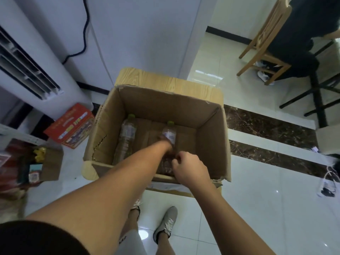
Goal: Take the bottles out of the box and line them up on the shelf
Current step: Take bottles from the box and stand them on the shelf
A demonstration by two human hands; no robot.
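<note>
An open cardboard box (211,144) sits on a low wooden stand (147,76). Two clear bottles with green caps lie on the box floor. One bottle (127,133) rests along the left wall. My left hand (165,144) reaches deep into the box and grips the right bottle (170,132) just below its label; the hand is blurred. My right hand (189,167) hovers over the box's near edge with its fingers loosely curled and nothing visible in them. The lower part of the right bottle is hidden behind both hands.
A white air conditioner (27,70) stands at the back left, with a red carton (70,126) on the floor beside it. A small box of goods (44,162) and a white rack edge (16,134) are at the left. A wooden chair (263,43) is at the back right.
</note>
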